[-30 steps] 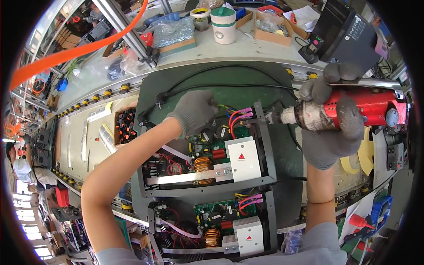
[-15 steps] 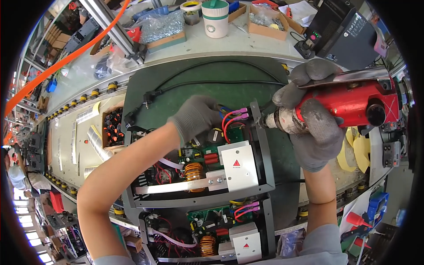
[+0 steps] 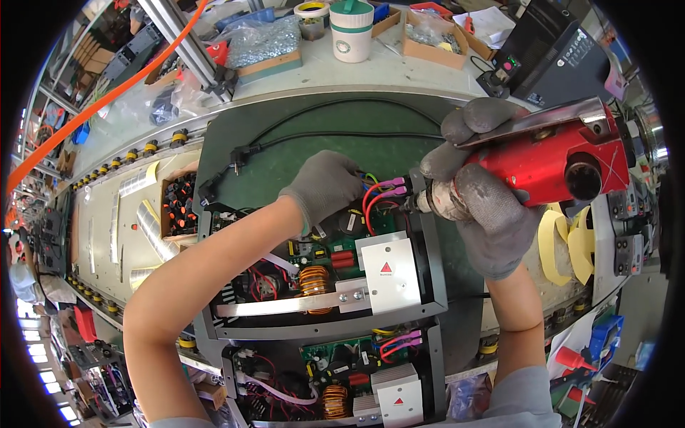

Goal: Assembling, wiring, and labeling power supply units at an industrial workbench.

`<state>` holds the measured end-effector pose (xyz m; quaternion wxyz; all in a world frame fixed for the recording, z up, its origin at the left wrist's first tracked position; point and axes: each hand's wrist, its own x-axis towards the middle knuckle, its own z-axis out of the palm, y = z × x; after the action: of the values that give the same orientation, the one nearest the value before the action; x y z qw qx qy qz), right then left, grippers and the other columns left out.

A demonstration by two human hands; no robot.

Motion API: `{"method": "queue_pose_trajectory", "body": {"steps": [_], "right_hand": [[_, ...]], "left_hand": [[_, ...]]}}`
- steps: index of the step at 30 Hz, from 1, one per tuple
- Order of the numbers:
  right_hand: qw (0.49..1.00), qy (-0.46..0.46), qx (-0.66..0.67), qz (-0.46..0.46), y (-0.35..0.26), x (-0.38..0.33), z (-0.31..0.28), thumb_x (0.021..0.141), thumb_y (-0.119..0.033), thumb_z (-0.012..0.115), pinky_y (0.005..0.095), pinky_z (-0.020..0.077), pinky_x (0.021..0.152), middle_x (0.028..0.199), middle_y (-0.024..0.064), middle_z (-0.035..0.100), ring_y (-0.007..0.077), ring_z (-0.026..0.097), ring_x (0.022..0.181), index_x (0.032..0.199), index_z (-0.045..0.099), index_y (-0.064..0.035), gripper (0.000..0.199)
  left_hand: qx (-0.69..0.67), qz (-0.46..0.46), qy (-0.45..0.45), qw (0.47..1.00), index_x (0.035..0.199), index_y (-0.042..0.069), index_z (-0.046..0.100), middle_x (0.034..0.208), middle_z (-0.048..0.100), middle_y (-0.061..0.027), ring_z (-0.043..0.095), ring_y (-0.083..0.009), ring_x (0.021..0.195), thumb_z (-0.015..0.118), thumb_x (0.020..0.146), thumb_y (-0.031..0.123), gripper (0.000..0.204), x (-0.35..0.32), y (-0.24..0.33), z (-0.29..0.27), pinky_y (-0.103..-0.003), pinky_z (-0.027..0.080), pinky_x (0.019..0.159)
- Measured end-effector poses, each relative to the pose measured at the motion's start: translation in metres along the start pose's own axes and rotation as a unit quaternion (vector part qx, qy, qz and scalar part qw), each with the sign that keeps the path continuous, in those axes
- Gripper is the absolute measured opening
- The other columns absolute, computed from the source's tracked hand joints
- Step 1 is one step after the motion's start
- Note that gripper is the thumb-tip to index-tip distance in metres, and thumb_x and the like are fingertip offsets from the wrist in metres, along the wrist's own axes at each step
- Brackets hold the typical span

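My right hand (image 3: 492, 207), in a grey glove, is wrapped round a red power driver (image 3: 553, 160). The driver's nose meets the outside of the right end panel (image 3: 430, 264) of an open electronics chassis. My left hand (image 3: 330, 187), also gloved, is inside that panel's far end with its fingers curled, beside the red wires with purple terminals (image 3: 389, 188). Its fingertips are partly hidden, so what they pinch I cannot make out. Within the chassis are a green circuit board (image 3: 307, 250), a copper-wound coil (image 3: 314, 287) and a white-faced heatsink (image 3: 391, 274).
A second open chassis (image 3: 335, 371) stands nearer me. Both rest on a dark green board (image 3: 314, 121), where a black power cord (image 3: 342, 134) lies. A box of small black and orange parts (image 3: 180, 203) is at left, yellow strips (image 3: 564, 246) at right. Behind stands a white canister (image 3: 351, 39).
My right hand and the red driver have shifted left and the tool has tilted slightly. My left hand has moved a little to the right, near the wires.
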<state>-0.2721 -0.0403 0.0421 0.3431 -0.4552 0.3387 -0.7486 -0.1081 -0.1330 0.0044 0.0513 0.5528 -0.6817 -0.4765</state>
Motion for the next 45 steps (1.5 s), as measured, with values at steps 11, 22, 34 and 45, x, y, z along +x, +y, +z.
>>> {"method": "queue_pose_trajectory", "body": {"steps": [11, 22, 34, 45], "right_hand": [[0.984, -0.090, -0.149, -0.038, -0.002, 0.002, 0.008, 0.073, 0.001, 0.062, 0.0325, 0.0532, 0.071, 0.108, 0.0159, 0.057, 0.0201, 0.060, 0.085, 0.118, 0.047, 0.0009, 0.047], [0.943, -0.165, -0.280, -0.074, -0.004, 0.004, 0.010, 0.076, 0.002, 0.064, 0.0314, 0.0517, 0.073, 0.110, 0.0155, 0.058, 0.0184, 0.060, 0.088, 0.119, 0.047, -0.0001, 0.047], [0.914, -0.177, -0.352, -0.094, 0.006, 0.017, 0.015, 0.085, -0.020, 0.054, 0.0296, 0.0458, 0.082, 0.111, 0.0130, 0.054, 0.0174, 0.054, 0.095, 0.119, 0.047, 0.0002, 0.041], [0.886, -0.174, -0.419, -0.094, 0.012, 0.021, 0.017, 0.091, -0.030, 0.041, 0.0266, 0.0442, 0.081, 0.106, 0.0127, 0.055, 0.0168, 0.053, 0.094, 0.116, 0.049, 0.0026, 0.041]], "left_hand": [[-0.036, -0.033, -0.016, 0.999, 0.091, -0.002, 0.069, 0.072, 0.066, -0.0125, 0.063, -0.0202, 0.056, 0.065, 0.079, 0.016, 0.023, 0.003, 0.005, 0.005, -0.033, 0.052, 0.049], [-0.012, 0.010, -0.031, 0.999, 0.089, -0.003, 0.068, 0.070, 0.065, -0.0137, 0.064, -0.0220, 0.054, 0.065, 0.079, 0.017, 0.022, 0.005, 0.003, 0.004, -0.034, 0.051, 0.048], [0.009, 0.128, -0.068, 0.989, 0.105, -0.002, 0.067, 0.078, 0.069, -0.0159, 0.066, -0.0221, 0.054, 0.065, 0.080, 0.022, 0.034, 0.033, -0.025, 0.012, -0.032, 0.054, 0.049], [0.004, 0.114, -0.076, 0.991, 0.102, 0.007, 0.070, 0.083, 0.070, -0.0144, 0.069, -0.0230, 0.074, 0.068, 0.079, 0.030, 0.032, 0.040, -0.028, 0.012, -0.033, 0.054, 0.068]]}}
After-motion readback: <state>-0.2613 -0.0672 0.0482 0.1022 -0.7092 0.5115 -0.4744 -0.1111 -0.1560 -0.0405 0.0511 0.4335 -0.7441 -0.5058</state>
